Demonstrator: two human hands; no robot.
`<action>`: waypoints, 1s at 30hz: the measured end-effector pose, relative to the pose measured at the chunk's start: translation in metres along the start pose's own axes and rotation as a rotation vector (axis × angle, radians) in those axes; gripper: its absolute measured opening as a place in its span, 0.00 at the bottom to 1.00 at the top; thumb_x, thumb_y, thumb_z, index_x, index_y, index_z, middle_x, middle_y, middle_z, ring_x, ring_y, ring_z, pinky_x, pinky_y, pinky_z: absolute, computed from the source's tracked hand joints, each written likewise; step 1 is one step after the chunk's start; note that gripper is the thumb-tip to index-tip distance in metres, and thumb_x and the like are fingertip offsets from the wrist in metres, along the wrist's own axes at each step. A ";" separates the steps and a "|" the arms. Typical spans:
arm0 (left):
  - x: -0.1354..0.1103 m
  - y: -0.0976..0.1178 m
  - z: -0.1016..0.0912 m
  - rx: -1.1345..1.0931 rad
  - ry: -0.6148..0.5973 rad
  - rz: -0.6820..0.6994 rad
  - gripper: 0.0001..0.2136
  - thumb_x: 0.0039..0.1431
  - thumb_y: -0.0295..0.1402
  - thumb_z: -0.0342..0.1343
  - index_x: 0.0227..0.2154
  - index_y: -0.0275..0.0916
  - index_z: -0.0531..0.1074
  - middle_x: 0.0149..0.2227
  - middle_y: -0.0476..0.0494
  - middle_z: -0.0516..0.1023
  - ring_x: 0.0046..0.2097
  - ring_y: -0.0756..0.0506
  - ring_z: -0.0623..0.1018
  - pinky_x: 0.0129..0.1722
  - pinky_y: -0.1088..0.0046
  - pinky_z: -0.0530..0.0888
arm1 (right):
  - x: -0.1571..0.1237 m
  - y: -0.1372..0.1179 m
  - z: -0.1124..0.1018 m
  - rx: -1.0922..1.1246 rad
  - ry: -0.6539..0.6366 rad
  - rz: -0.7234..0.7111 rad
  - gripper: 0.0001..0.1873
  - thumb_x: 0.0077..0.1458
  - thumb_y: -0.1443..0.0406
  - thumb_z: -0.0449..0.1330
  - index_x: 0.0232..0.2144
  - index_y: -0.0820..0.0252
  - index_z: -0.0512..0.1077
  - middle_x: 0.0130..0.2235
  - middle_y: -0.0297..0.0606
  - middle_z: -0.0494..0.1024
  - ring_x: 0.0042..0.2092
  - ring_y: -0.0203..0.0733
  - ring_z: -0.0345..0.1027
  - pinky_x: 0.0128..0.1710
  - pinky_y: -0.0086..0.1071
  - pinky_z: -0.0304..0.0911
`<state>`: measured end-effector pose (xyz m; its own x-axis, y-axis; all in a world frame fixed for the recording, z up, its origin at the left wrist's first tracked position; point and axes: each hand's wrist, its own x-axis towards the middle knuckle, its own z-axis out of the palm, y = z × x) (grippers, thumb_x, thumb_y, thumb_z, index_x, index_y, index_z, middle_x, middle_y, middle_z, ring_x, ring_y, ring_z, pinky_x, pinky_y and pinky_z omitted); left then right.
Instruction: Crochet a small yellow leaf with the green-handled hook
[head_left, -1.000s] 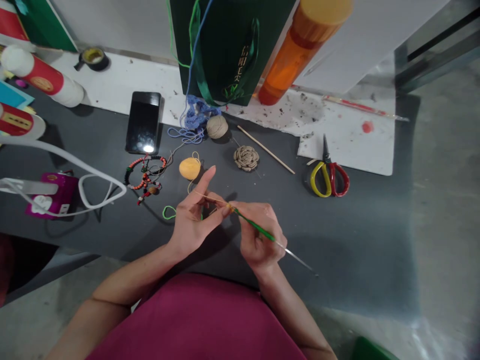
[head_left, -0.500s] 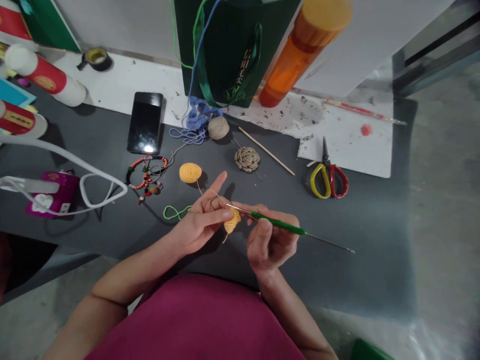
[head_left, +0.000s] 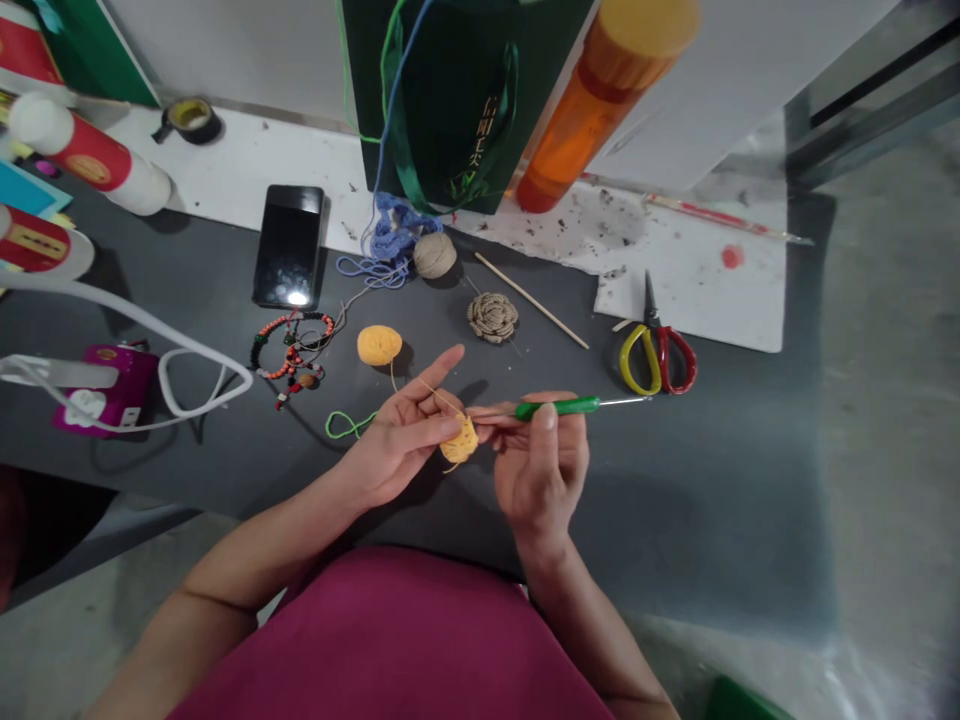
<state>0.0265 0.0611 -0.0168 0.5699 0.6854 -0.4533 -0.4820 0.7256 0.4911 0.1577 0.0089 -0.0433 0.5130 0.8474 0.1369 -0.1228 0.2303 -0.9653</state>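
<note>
My left hand (head_left: 405, 435) pinches a small yellow crochet piece (head_left: 460, 441) between thumb and fingers, its index finger stretched out with yarn running over it. That strand leads back to a yellow yarn ball (head_left: 379, 345) on the table. In my right hand (head_left: 546, 465) is a crochet hook with a green handle (head_left: 559, 408), held between thumb and fingers. The hook's working tip meets the upper edge of the piece, where fingers partly hide it. A short yarn tail hangs below the piece.
Beyond my hands lie a beige crocheted flower (head_left: 492, 317), a beige yarn ball (head_left: 435, 256) and a wooden stick (head_left: 531, 300). Scissors (head_left: 657, 345) rest to the right. A phone (head_left: 289, 246), beaded bracelets (head_left: 291, 350) and a white cable (head_left: 150, 310) are leftward. A dark green bag (head_left: 457, 100) stands behind.
The hook has swung from a downward slant to nearly level, its rear end moving up and left. My right wrist has turned with it. The yellow piece has tilted slightly in my left hand.
</note>
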 end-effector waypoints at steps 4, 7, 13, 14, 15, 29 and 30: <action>-0.001 0.000 0.001 -0.005 -0.025 0.014 0.28 0.47 0.28 0.75 0.53 0.49 0.81 0.29 0.55 0.78 0.32 0.53 0.76 0.36 0.75 0.72 | -0.004 0.003 0.000 0.002 -0.002 0.027 0.05 0.68 0.61 0.58 0.40 0.53 0.73 0.31 0.29 0.80 0.28 0.35 0.77 0.26 0.28 0.69; -0.001 0.001 0.001 -0.014 -0.050 0.024 0.28 0.47 0.30 0.75 0.53 0.50 0.81 0.30 0.55 0.79 0.33 0.53 0.78 0.37 0.75 0.73 | -0.006 0.003 0.000 0.001 0.004 0.023 0.05 0.67 0.61 0.58 0.40 0.52 0.74 0.32 0.28 0.80 0.28 0.34 0.77 0.27 0.28 0.69; -0.002 0.001 -0.002 0.017 -0.032 -0.003 0.36 0.50 0.28 0.73 0.64 0.47 0.71 0.32 0.54 0.83 0.35 0.51 0.80 0.40 0.74 0.74 | -0.005 0.000 -0.001 0.012 0.008 0.038 0.04 0.66 0.60 0.61 0.39 0.50 0.76 0.31 0.29 0.80 0.28 0.34 0.76 0.26 0.28 0.69; -0.002 0.002 -0.003 0.017 -0.031 -0.022 0.39 0.50 0.28 0.73 0.66 0.46 0.69 0.33 0.53 0.84 0.35 0.51 0.81 0.40 0.74 0.74 | -0.005 -0.001 -0.001 0.002 0.011 0.057 0.05 0.66 0.59 0.61 0.39 0.50 0.75 0.31 0.29 0.80 0.29 0.34 0.76 0.27 0.29 0.69; -0.002 0.002 -0.004 0.014 -0.033 -0.041 0.41 0.50 0.28 0.73 0.67 0.46 0.66 0.35 0.52 0.85 0.35 0.51 0.81 0.40 0.75 0.74 | -0.005 -0.002 0.000 -0.005 0.011 0.075 0.05 0.66 0.58 0.61 0.38 0.50 0.75 0.31 0.29 0.80 0.29 0.35 0.77 0.27 0.30 0.69; 0.001 0.002 -0.010 -0.051 -0.186 -0.187 0.42 0.48 0.31 0.73 0.68 0.46 0.66 0.36 0.48 0.84 0.35 0.49 0.77 0.41 0.71 0.72 | -0.004 -0.010 -0.002 0.042 -0.028 0.113 0.06 0.68 0.55 0.56 0.39 0.47 0.70 0.28 0.30 0.79 0.24 0.38 0.74 0.22 0.33 0.67; 0.001 0.002 -0.010 -0.047 -0.191 -0.184 0.41 0.48 0.31 0.73 0.67 0.46 0.67 0.33 0.49 0.83 0.35 0.49 0.76 0.41 0.70 0.71 | -0.004 -0.011 -0.001 0.052 -0.033 0.107 0.06 0.68 0.55 0.56 0.39 0.47 0.70 0.28 0.30 0.80 0.23 0.37 0.73 0.22 0.33 0.67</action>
<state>0.0197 0.0639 -0.0237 0.7640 0.5205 -0.3813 -0.3859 0.8422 0.3765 0.1578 0.0028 -0.0335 0.4665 0.8835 0.0419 -0.2197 0.1616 -0.9621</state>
